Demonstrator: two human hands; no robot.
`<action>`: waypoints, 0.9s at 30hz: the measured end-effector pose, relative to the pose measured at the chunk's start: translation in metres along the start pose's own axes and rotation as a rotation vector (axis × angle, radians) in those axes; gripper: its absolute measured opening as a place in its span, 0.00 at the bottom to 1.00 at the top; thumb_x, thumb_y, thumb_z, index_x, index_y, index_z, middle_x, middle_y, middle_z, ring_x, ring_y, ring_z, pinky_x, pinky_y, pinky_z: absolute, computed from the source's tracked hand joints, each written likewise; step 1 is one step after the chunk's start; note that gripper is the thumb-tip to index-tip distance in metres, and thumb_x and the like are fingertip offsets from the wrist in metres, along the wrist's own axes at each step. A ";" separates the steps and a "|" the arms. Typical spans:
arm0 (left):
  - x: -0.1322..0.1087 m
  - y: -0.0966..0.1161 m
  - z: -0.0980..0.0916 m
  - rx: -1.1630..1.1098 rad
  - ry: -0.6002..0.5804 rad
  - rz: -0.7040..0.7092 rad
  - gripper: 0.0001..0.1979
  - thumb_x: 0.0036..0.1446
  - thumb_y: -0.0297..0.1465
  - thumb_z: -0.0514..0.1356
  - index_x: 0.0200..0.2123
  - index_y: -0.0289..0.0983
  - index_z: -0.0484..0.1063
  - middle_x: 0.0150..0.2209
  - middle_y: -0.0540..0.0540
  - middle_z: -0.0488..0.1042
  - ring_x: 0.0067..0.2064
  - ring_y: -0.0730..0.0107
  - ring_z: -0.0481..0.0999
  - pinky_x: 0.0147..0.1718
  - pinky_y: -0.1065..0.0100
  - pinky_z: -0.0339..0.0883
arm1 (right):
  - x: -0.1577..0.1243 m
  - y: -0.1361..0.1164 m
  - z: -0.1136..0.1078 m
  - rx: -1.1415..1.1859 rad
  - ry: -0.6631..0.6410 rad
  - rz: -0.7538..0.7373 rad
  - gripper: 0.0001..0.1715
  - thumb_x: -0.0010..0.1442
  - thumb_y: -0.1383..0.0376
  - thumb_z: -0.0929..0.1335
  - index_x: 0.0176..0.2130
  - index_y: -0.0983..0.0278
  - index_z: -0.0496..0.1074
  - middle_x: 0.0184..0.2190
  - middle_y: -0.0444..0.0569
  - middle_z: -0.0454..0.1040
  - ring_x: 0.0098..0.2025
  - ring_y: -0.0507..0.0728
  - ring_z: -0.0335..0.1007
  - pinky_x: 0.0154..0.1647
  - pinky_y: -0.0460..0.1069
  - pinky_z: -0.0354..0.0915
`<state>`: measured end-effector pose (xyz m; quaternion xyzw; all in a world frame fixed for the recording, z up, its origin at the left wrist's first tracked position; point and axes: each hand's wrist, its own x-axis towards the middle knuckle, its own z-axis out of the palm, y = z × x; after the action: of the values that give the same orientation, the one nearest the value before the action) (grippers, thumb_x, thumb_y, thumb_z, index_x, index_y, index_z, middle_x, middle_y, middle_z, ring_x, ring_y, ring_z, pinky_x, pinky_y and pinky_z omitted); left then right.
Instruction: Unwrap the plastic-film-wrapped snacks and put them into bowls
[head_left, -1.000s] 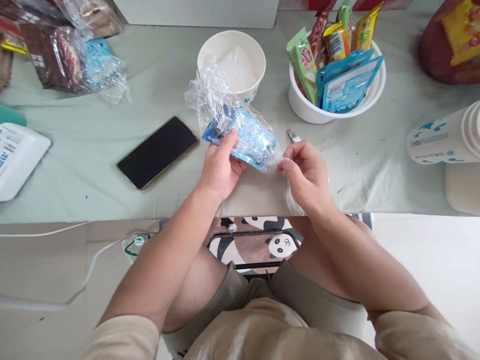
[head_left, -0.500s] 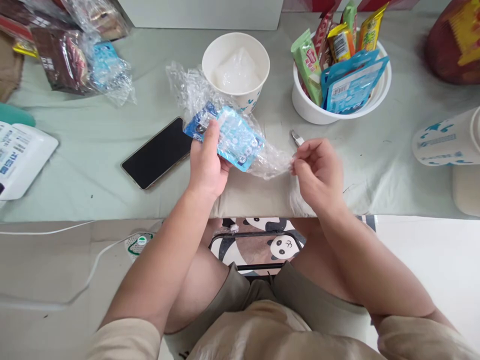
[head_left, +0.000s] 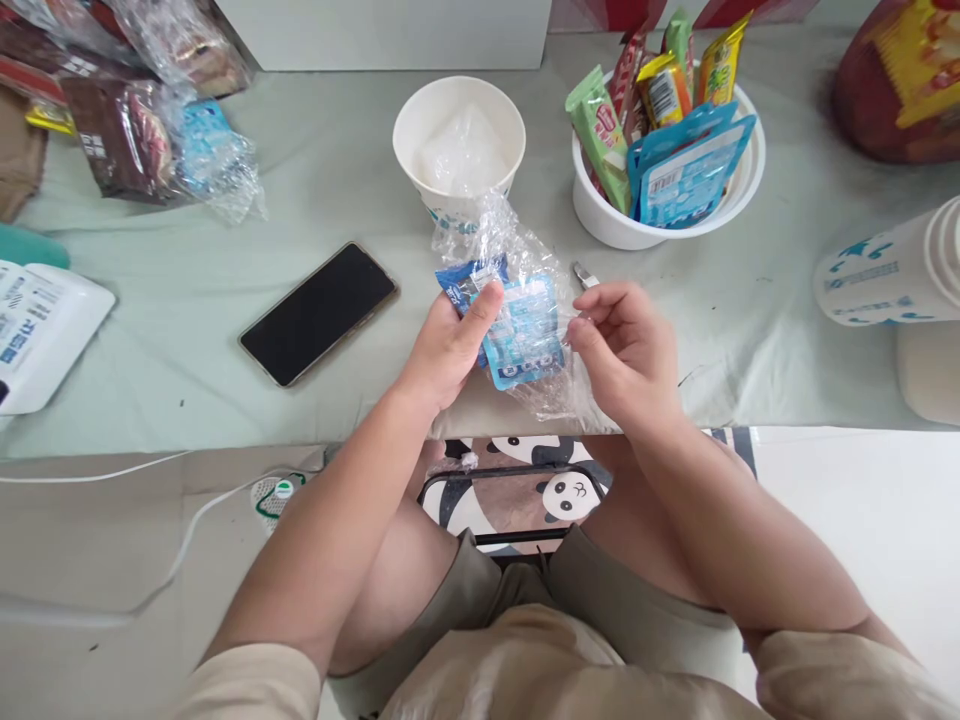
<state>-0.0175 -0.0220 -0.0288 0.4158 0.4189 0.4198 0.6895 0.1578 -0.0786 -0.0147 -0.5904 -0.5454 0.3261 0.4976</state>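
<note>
My left hand (head_left: 454, 345) is closed on a clear plastic bag (head_left: 517, 235) with a light-blue packet (head_left: 525, 335) and a darker blue packet (head_left: 461, 280) in it. The thumb presses on top of the packets. At the bag's right edge, my right hand (head_left: 630, 345) is closed in a pinch on the thin plastic. A small metal nail clipper-like tool (head_left: 585, 277) lies just beyond the right fingers, partly covered. Behind the bag stands a white paper cup (head_left: 409, 135) lined with crumpled clear plastic.
A black phone (head_left: 319, 315) lies left of my hands. A white tub (head_left: 619, 225) of snack packets stands at the back right. Stacked paper cups (head_left: 885, 265) lie far right; bagged snacks (head_left: 124, 135) fill the back left. The table's front edge runs below my hands.
My left hand has moved right and toward me with the bagged packets, turning them more upright. The phone is now uncovered. My right hand has stayed nearly in place at the bag's edge.
</note>
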 end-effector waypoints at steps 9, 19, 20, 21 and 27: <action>-0.004 0.000 -0.003 -0.036 -0.123 -0.180 0.26 0.59 0.52 0.66 0.52 0.43 0.68 0.42 0.45 0.79 0.38 0.61 0.83 0.29 0.66 0.77 | -0.002 0.005 0.008 -0.272 -0.073 -0.240 0.21 0.59 0.54 0.74 0.49 0.59 0.71 0.45 0.51 0.76 0.44 0.60 0.73 0.45 0.56 0.71; -0.005 0.003 -0.008 0.040 -0.192 -0.130 0.24 0.56 0.40 0.71 0.52 0.45 0.68 0.44 0.49 0.75 0.37 0.68 0.79 0.26 0.73 0.74 | 0.003 0.001 0.008 -0.145 -0.157 -0.108 0.10 0.67 0.59 0.69 0.34 0.60 0.72 0.32 0.46 0.75 0.33 0.54 0.69 0.33 0.50 0.65; -0.005 0.003 -0.007 0.036 -0.189 -0.130 0.24 0.55 0.40 0.71 0.52 0.45 0.68 0.42 0.49 0.75 0.35 0.69 0.79 0.26 0.73 0.73 | 0.003 0.000 0.008 -0.145 -0.140 -0.121 0.10 0.67 0.60 0.68 0.33 0.60 0.71 0.31 0.46 0.75 0.33 0.54 0.68 0.33 0.50 0.65; -0.005 0.002 -0.007 0.030 -0.188 -0.130 0.24 0.55 0.40 0.71 0.52 0.45 0.68 0.42 0.50 0.75 0.34 0.70 0.78 0.26 0.72 0.73 | 0.003 -0.001 0.008 -0.147 -0.120 -0.140 0.10 0.67 0.61 0.68 0.33 0.60 0.70 0.30 0.46 0.74 0.33 0.54 0.68 0.33 0.50 0.65; -0.005 0.003 -0.003 -0.024 -0.166 -0.138 0.26 0.53 0.39 0.70 0.52 0.45 0.66 0.45 0.48 0.77 0.39 0.66 0.80 0.29 0.71 0.72 | 0.000 0.005 0.007 -0.102 0.028 -0.197 0.07 0.68 0.59 0.68 0.38 0.59 0.68 0.41 0.50 0.75 0.47 0.58 0.73 0.46 0.54 0.70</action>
<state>-0.0223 -0.0247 -0.0260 0.4109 0.3828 0.3403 0.7542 0.1530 -0.0764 -0.0209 -0.5628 -0.6096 0.2390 0.5044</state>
